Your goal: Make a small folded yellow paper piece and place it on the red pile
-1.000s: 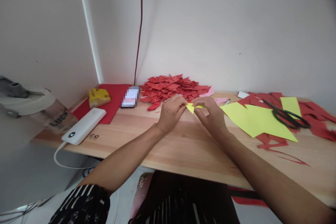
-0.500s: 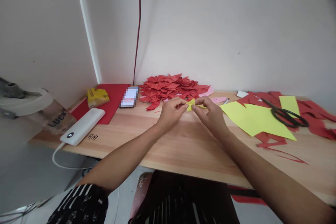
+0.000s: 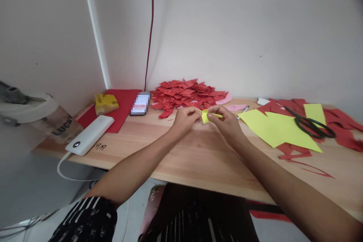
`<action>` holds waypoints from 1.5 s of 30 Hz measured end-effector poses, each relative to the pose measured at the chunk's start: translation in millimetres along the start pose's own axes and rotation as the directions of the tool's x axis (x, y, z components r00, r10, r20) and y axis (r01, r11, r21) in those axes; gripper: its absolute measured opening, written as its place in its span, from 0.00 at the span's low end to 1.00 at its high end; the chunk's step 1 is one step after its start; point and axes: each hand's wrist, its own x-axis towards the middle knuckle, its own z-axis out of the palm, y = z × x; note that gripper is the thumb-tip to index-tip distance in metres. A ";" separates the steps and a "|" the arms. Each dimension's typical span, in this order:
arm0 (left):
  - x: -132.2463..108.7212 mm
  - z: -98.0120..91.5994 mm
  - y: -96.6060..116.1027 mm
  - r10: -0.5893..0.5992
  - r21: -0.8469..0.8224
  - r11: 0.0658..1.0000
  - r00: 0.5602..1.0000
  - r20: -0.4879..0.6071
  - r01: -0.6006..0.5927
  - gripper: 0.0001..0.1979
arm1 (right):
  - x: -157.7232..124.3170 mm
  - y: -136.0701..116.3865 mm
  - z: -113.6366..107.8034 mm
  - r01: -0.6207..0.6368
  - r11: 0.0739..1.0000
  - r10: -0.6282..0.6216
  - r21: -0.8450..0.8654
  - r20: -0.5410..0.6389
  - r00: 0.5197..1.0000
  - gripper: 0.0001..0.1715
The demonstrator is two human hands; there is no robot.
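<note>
A small folded piece of yellow paper (image 3: 205, 117) is held a little above the wooden table (image 3: 195, 159). My left hand (image 3: 185, 119) pinches its left edge between thumb and fingers. From the other side my right hand (image 3: 225, 119) grips it, thumb in front, with a narrow yellow strip showing past the fingers. Part of the paper is hidden by my fingers. Right behind my hands lies a heap of folded red paper pieces (image 3: 184, 92), with some pink paper (image 3: 236, 107) at its right.
Yellow sheets (image 3: 283, 128), red scraps (image 3: 344, 121), black-handled scissors (image 3: 314, 126) and a pen (image 3: 243, 112) lie at the right. Leftward are a phone (image 3: 140, 103), a red sheet (image 3: 121, 117), a yellow packet (image 3: 105, 104), a white power bank (image 3: 90, 135) with cable and a lidded cup (image 3: 58, 124).
The yellow paper has changed from a pointed outline to a squarer one facing me. Both hands stay in nearly the same place, still gripping it.
</note>
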 end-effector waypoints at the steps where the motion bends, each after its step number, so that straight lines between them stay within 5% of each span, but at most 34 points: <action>1: -0.1 0.3 0.1 -0.016 -0.021 1.000 1.000 -0.001 0.016 0.09 | 0.0 -0.5 0.2 -0.014 1.000 0.014 0.014 -0.001 1.000 0.08; 14: 0.6 0.9 -1.5 -0.130 -0.223 0.965 0.991 0.037 0.135 0.07 | -0.6 -2.2 1.2 -0.099 0.993 0.100 0.061 -0.014 0.995 0.07; 28: 2.1 -3.6 -1.4 0.044 0.116 0.992 0.998 0.055 -0.050 0.11 | -0.5 -2.1 0.9 -0.098 0.995 0.098 0.001 0.017 0.995 0.08; 45: -3.3 -2.6 1.4 0.085 0.244 0.965 0.996 0.034 -0.091 0.08 | 0.6 -0.3 0.3 -0.096 0.994 0.096 -0.043 0.001 0.995 0.11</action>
